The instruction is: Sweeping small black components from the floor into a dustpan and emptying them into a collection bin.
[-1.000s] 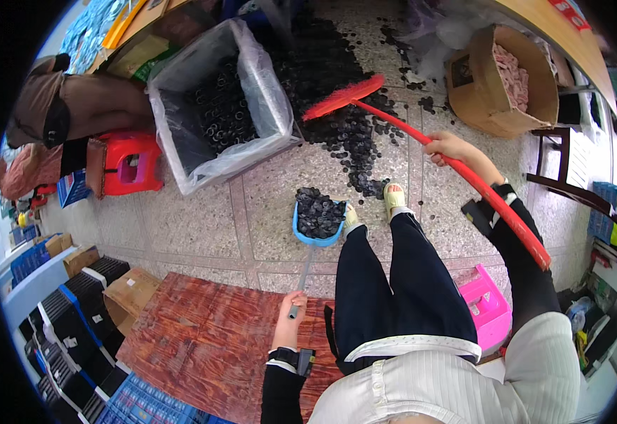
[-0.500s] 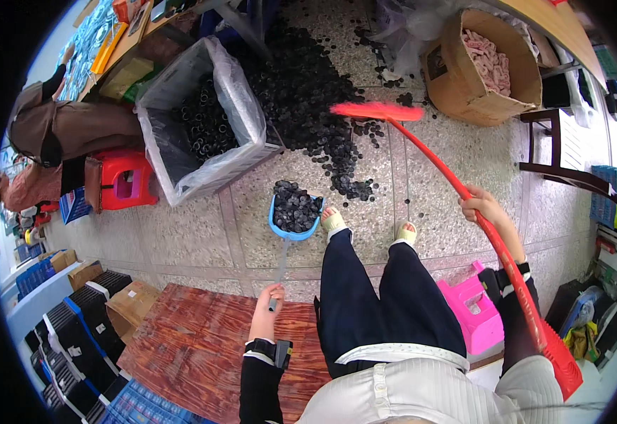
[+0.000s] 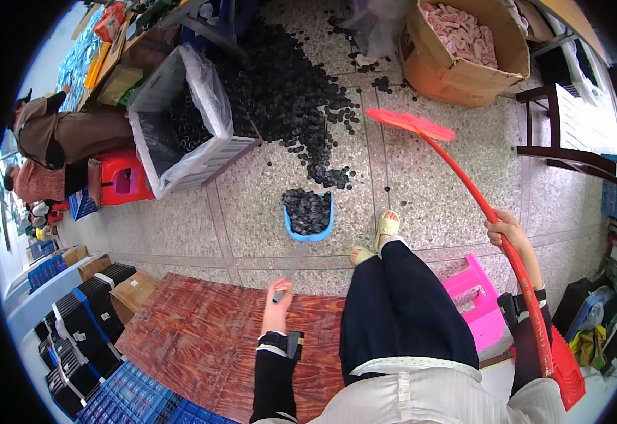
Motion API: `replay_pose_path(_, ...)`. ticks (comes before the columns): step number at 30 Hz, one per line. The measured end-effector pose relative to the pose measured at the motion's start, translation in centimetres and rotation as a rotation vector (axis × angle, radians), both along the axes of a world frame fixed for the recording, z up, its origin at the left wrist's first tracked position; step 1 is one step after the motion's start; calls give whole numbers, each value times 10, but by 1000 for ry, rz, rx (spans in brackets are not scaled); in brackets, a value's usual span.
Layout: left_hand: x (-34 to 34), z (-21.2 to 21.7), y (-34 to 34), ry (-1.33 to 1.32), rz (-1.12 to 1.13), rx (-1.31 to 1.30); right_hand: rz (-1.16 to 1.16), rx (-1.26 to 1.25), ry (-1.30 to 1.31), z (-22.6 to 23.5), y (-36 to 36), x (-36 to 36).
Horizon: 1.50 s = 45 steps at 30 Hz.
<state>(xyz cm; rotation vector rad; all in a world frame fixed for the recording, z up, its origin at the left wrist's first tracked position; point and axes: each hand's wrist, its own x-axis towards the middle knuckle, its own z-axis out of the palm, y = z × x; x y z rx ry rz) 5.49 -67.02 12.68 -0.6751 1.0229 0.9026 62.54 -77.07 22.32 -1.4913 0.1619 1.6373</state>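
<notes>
My left hand [image 3: 279,294] is closed around the grip of a long-handled dustpan. Its blue pan [image 3: 330,219] rests on the floor, heaped with small black round pieces [image 3: 307,212]. My right hand [image 3: 510,230] grips the red handle of a broom [image 3: 467,182]. The broom's red bristle head [image 3: 413,124] is right of the scattered pieces and apart from them. A large spread of the same black pieces [image 3: 280,92] covers the floor beyond the pan, its narrow tip reaching close to the pan's mouth.
A plastic-lined crate [image 3: 216,155] holding black rings stands left of the spread. A cardboard box [image 3: 457,85] of pink pieces is at the far right. A pink stool [image 3: 479,304], a dark wooden chair [image 3: 570,155] and a reddish wooden board [image 3: 216,346] are near me. Another person [image 3: 86,131] is at the left.
The broom head has swung right, away from the black pieces. My left hand and the dustpan have shifted slightly right. My feet have stepped closer together.
</notes>
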Motion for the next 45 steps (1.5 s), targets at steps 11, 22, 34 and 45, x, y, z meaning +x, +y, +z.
replay_pose_path(11,60,-49,-89,-414,390,-429,42,-135,-7,-24,-62,17)
replay_pose_path(22,98,5,-133,288,-576,338,62,-131,15,-18,-46,7)
replay_pose_path(34,106,-104,-114,-561,421,-388,52,-164,1,-16,-38,5)
replay_pose_path(45,151,-126,66,-653,383,-232,34,-173,-5,-14,-20,-14)
